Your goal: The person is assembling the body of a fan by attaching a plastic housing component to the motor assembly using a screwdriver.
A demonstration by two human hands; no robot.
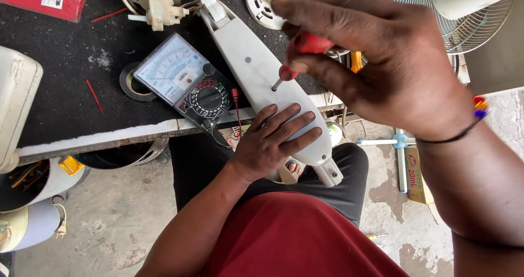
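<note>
Two hands work in our head view. Our left hand lies flat, fingers spread, on the lower end of a long white fan housing that slants from the black tabletop down over our lap. Our right hand pinches a red-handled screwdriver, its tip set in the housing. Just left lies an analogue multimeter.

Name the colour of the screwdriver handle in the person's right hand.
Red. The screwdriver handle shows in the right hand, seen best in the head view.
</note>
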